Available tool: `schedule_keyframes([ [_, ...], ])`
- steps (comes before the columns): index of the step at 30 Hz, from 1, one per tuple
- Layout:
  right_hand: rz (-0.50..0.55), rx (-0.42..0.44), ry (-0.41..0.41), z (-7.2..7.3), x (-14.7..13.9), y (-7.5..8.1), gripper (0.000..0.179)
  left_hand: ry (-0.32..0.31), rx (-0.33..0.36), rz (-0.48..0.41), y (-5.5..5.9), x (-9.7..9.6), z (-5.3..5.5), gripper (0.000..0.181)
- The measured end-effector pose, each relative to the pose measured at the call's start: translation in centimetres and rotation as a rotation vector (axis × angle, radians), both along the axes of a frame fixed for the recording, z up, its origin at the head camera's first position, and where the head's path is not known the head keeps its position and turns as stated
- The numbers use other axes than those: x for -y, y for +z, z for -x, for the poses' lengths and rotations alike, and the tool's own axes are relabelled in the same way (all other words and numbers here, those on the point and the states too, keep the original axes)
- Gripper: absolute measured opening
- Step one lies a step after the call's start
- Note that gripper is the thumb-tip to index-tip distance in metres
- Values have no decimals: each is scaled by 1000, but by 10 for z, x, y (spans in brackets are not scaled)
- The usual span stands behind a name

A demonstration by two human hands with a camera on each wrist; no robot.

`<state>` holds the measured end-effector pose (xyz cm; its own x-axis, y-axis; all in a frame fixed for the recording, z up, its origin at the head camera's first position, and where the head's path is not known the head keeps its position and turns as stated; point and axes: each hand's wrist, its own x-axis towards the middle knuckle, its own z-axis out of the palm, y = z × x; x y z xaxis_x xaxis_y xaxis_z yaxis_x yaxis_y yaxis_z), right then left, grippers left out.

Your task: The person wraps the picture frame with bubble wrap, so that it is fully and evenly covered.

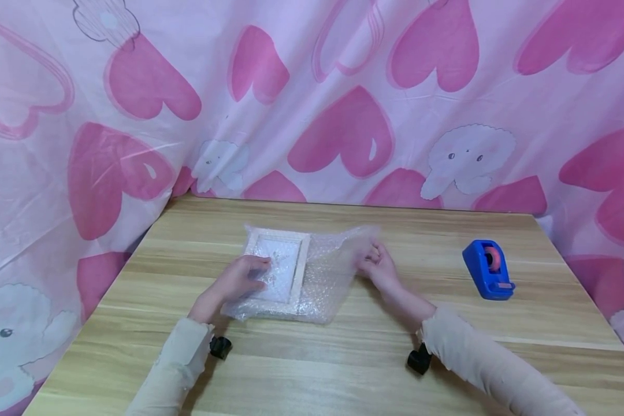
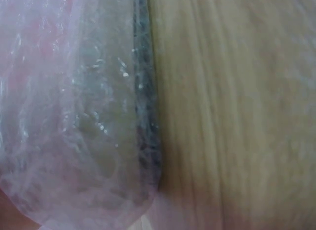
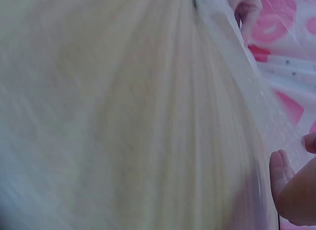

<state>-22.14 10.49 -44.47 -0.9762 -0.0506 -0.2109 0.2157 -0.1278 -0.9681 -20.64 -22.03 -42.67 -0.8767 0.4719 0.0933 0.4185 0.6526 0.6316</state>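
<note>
A white picture frame [image 1: 300, 271] lies on the table under clear bubble wrap [image 1: 327, 277], with a loose flap of wrap extending to the right. My left hand [image 1: 239, 277] rests on the frame's left part, its fingers and thumb spread over the wrap. At the flap's right edge, my right hand [image 1: 378, 267] pinches the bubble wrap with curled fingers. The left wrist view shows the bubble wrap [image 2: 103, 111] close up, over a dark edge. In the right wrist view my right hand [image 3: 296, 188] is beside the wrap [image 3: 237, 57], and the left hand [image 3: 245, 10] appears farther off.
A blue tape dispenser [image 1: 486, 271] with a pink roll stands to the right on the wood-grain table [image 1: 312, 370]. A pink heart-patterned curtain [image 1: 343, 133] hangs behind the table and along its sides.
</note>
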Motion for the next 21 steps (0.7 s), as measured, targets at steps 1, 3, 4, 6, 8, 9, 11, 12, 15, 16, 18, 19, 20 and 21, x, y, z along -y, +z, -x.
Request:
schedule_keyframes([
  [1,7,8,0,-2,2,0,73,4,7,-3,0,0,0,41],
  [3,19,21,5,-5,6,1,75,0,4,-1,0,0,-1,41],
  [4,14,24,7,-7,7,2,75,-2,1,1,0,1,-1,40],
  [6,3,26,12,-10,11,2,75,-3,0,1,1,1,-1,41],
  [8,-9,23,17,-13,14,3,75,-2,4,0,1,1,-1,41],
  [9,-11,27,14,-14,16,2,76,-1,6,2,1,1,-1,41],
  [11,-19,32,17,-17,19,1,77,2,13,3,2,1,-1,41],
  [12,-23,37,21,-19,21,0,77,3,15,2,2,0,-1,41],
  [15,-17,42,26,-22,26,-1,76,3,15,7,1,0,-1,41],
  [16,-18,39,27,-23,28,-2,76,4,15,6,1,0,-1,41],
  [18,-25,26,19,-24,31,-2,74,3,16,8,1,0,0,41],
  [19,-31,15,13,-25,32,-1,74,2,18,6,1,0,0,41],
  [20,-34,7,4,-25,33,0,73,2,19,6,0,0,0,41],
  [21,-33,-2,-5,-25,35,1,73,1,20,6,0,0,0,42],
])
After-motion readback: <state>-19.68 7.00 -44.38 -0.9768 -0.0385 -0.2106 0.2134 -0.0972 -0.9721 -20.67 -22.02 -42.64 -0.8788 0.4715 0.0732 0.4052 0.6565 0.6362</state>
